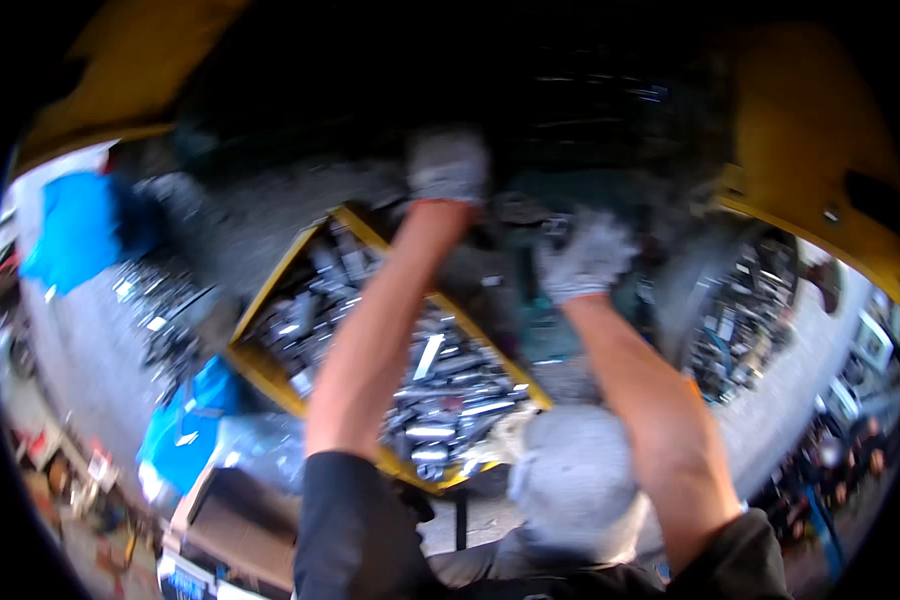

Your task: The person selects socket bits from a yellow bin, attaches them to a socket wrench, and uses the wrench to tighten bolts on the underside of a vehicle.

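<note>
My left hand (448, 168), in a pale work glove, reaches forward to the edge of a dark space. Motion smears its fingers, so whether it holds anything cannot be made out. Nearer and to the right is my right hand (588, 252), also gloved, with fingers spread over a dark greenish surface. A small shiny metal piece (556, 226) lies beside its thumb side; contact is unclear. Beneath my left forearm stands a yellow-edged tray (270, 270) holding many small metal parts (435, 375).
Yellow panels (820, 150) flank the dark space. At right, a round container (698, 300) holds metal pieces. Leftward are a loose metal heap (165, 310), a blue bag (75, 230) and another blue bag (185, 420). A cardboard box (235, 530) stands at lower left.
</note>
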Motion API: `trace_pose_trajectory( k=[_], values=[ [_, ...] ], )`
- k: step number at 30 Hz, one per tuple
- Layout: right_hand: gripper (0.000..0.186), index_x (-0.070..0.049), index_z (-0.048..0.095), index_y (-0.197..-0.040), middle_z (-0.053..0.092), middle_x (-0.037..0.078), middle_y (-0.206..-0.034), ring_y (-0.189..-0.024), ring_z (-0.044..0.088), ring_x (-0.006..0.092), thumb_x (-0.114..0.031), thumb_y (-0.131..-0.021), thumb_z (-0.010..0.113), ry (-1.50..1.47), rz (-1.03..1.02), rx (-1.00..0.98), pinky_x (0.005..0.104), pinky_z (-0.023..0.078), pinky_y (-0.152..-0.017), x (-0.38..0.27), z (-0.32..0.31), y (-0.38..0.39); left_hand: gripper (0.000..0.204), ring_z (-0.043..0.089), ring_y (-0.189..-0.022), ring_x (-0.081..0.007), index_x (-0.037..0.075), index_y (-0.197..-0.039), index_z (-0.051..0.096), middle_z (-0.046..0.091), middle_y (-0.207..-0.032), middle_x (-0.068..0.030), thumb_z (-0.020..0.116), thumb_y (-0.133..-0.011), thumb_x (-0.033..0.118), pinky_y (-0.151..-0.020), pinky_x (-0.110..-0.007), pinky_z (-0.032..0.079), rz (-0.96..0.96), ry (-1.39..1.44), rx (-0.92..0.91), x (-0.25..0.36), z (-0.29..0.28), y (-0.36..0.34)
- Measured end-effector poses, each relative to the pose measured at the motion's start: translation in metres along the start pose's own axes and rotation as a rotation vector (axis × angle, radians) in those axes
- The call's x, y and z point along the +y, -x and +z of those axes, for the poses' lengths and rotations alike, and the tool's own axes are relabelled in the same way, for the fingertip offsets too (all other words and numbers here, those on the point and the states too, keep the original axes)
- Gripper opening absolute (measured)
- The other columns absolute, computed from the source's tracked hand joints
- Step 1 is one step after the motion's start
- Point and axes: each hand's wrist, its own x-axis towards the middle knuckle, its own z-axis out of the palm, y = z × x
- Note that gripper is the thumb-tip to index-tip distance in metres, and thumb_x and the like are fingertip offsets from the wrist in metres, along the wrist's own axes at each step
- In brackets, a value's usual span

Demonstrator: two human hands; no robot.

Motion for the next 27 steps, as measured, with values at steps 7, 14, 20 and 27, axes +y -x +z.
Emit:
trace_pose_trajectory(
  k=[7,14,20,27],
  values=[
    [0.062,-0.016,0.064,-0.123,0.056,0.01,-0.128,-0.118,0.048,0.0372,-0.046,-0.069,0.071,-0.143,-0.128,0.412,0.0584,0.032,-0.101,0.01,0.031,0.003,0.028,0.062,-0.108,-0.034,0.009,-0.1,0.074,0.07,-0.101,-0.0166,0.052,-0.094,0.025,-0.093,-0.049,0.048,0.09,0.103,0.586,-0.006,0.036,-0.009],
    [0.058,-0.015,0.065,-0.117,0.057,0.01,-0.125,-0.118,0.049,0.037,-0.044,-0.068,0.071,-0.124,-0.134,0.451,0.0589,0.032,-0.101,0.015,0.039,0.001,0.021,0.068,-0.097,-0.0377,0.006,-0.098,0.074,0.072,-0.104,-0.0155,0.067,-0.085,0.02,-0.081,-0.047,0.054,-0.123,0.649,0.62,-0.027,0.021,0.016],
    [0.058,-0.017,0.064,-0.119,0.057,0.01,-0.124,-0.117,0.049,0.037,-0.043,-0.067,0.072,-0.139,-0.135,0.463,0.0579,0.033,-0.101,0.013,0.036,0.0,0.027,0.069,-0.101,-0.0269,0.005,-0.114,0.072,0.074,-0.11,-0.012,0.072,-0.089,0.016,-0.091,-0.036,0.053,-0.3,1.461,0.646,-0.035,-0.015,0.1],
    [0.06,-0.019,0.064,-0.121,0.057,0.008,-0.127,-0.117,0.049,0.0366,-0.043,-0.067,0.073,-0.099,-0.128,0.484,0.057,0.032,-0.102,0.01,0.04,-0.001,0.038,0.066,-0.089,-0.0157,0.009,-0.129,0.062,0.069,-0.112,-0.0064,0.07,-0.093,0.015,-0.078,-0.029,0.052,-0.35,2.029,0.522,-0.042,0.005,0.13]
  ],
)
